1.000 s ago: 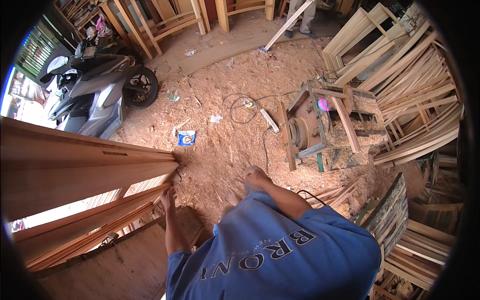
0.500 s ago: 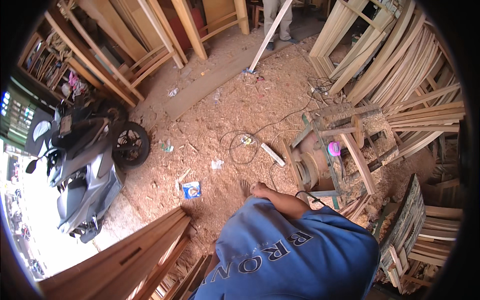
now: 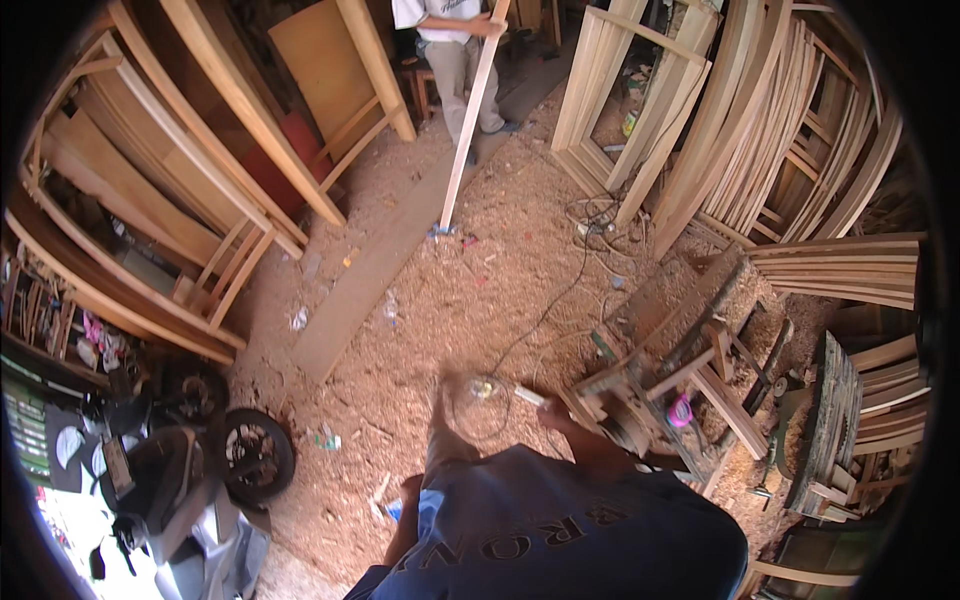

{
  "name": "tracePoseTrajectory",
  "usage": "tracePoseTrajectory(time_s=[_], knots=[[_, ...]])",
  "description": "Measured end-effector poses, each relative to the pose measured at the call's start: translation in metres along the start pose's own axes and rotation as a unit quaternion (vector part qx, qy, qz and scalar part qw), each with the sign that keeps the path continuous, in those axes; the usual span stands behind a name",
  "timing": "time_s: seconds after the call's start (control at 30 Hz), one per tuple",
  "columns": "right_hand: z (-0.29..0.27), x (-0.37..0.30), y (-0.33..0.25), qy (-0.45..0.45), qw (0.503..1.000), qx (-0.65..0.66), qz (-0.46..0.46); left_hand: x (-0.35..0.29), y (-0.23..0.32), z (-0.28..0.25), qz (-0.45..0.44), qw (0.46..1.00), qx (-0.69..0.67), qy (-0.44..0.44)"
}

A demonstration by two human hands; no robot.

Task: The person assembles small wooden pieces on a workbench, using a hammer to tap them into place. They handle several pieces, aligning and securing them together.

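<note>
My right hand (image 3: 551, 411) reaches down to the right of my front leg. It overlaps the end of a white power strip (image 3: 526, 396) on the shaving-covered floor; whether its fingers grip the strip or only pass above it cannot be told. A dark cord (image 3: 546, 325) runs from near the strip toward the back. My left hand (image 3: 411, 488) hangs low beside my blue shirt (image 3: 560, 520), its fingers too small and shadowed to read. Close to it lies a blue packet (image 3: 394, 509), partly hidden by my arm.
A wooden work stand (image 3: 690, 380) with a pink round item (image 3: 680, 411) is at right. Wooden frames (image 3: 640, 100) and stacked strips (image 3: 770, 130) lean behind it. A motorbike (image 3: 170, 480) stands at left. Far ahead, another person (image 3: 460, 70) holds a long pale batten (image 3: 470, 130).
My view has shifted forward, bringing the other person's upper body into sight. My right hand has moved from beside my foot to the power strip. One leg, blurred, now extends forward.
</note>
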State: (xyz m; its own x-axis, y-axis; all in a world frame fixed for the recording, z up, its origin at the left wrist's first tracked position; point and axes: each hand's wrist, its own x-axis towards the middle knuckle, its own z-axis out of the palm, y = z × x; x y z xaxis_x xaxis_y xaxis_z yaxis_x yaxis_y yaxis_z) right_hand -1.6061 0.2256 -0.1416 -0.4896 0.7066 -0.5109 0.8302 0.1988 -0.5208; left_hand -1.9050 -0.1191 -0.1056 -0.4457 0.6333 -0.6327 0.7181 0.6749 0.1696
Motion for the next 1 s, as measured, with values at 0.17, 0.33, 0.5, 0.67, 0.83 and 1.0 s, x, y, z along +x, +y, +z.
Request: tracePoseTrajectory(time_s=[0.17,0.33,0.5,0.67,0.83,1.0], knots=[[0.065,0.060,-0.004,-0.122,0.979,-0.135,0.092,0.135,-0.005,-0.091,0.058,0.997,-0.049,0.001],[0.025,0.145,-0.077,0.069,0.973,-0.014,0.221,0.266,-0.024,-0.238,0.133,0.985,0.105,-0.013],[-0.100,0.222,-0.140,0.243,0.897,0.206,0.305,0.446,-0.001,-0.380,0.181,0.956,-0.224,0.061],[-0.164,0.310,-0.147,0.212,0.883,0.229,0.351,0.592,0.089,-0.451,0.047,0.883,-0.466,0.011],[-0.228,0.418,-0.064,0.185,0.889,0.216,0.360,0.621,0.226,-0.440,0.080,0.863,-0.498,-0.023],[-0.330,0.518,0.025,0.153,0.965,0.136,0.163,0.599,0.410,-0.444,0.245,0.965,0.092,-0.006]])
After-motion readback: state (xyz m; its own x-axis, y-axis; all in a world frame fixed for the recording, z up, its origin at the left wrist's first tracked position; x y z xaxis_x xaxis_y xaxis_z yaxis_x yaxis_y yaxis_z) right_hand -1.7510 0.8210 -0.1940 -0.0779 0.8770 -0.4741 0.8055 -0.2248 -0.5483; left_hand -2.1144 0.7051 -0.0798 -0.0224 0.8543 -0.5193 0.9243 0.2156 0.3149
